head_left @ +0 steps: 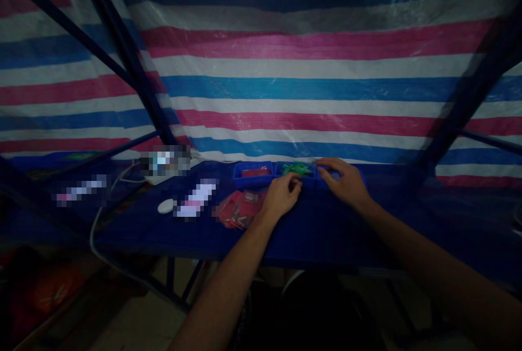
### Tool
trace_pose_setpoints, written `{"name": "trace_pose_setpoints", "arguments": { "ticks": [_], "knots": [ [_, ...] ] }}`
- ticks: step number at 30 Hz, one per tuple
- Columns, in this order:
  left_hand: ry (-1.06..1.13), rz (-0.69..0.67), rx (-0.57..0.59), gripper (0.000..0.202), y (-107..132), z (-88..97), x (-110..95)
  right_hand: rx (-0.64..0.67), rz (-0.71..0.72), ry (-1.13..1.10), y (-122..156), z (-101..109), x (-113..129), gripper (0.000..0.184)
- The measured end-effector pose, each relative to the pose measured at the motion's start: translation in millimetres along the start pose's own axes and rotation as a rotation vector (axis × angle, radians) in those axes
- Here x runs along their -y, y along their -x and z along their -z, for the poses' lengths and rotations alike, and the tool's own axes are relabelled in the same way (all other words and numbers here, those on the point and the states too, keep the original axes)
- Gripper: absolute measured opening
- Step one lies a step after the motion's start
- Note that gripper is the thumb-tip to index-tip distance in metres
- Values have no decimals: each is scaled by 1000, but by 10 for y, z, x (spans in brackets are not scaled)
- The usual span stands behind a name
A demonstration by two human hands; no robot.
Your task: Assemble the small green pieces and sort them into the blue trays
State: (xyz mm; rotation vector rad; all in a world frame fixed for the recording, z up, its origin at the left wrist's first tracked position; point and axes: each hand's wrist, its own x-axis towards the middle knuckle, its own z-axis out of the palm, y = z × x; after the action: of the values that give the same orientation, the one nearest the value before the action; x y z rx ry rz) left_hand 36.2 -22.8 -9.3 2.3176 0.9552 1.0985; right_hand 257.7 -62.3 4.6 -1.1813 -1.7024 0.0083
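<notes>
My left hand [282, 194] is just in front of the middle blue bin [294, 178], which holds small bright green pieces [297, 169]. Its fingers are curled in together; whatever is between them is too dark to make out. Over the right blue bin [359, 176] reaches my right hand [346, 181], thumb and forefinger apart in a curve. The contents of that bin are mostly covered by the hand. A left blue bin [253, 181] contains red pieces [255, 172]. Beside my left wrist lies a heap of clear plastic bags with red contents [238, 210].
The bins stand along the back of a dark blue table [314, 237], against a striped plastic sheet [310, 90]. To the left are a white round object [166, 206], a blurred-out phone-like shape [198, 199] and a white cable [96, 226]. Metal frame bars [153, 109] slant at both sides.
</notes>
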Motion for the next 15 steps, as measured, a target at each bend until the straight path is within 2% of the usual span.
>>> {"name": "trace_pose_setpoints", "arguments": {
  "ticks": [3, 6, 9, 15],
  "knots": [
    [-155, -65, 23, 17, 14, 11, 5, -24, 71, 331, -27, 124, -95, 28],
    [-229, -87, 16, 17, 17, 45, 3, 101, 39, 532, -22, 177, -176, 28],
    [-253, -90, 0, 18, 15, 98, 0, 209, -12, 582, -6, 156, -213, 35],
    [-312, -54, -39, 17, 36, 161, 51, 212, -99, 553, 5, 90, -228, 43]
  ]
}}
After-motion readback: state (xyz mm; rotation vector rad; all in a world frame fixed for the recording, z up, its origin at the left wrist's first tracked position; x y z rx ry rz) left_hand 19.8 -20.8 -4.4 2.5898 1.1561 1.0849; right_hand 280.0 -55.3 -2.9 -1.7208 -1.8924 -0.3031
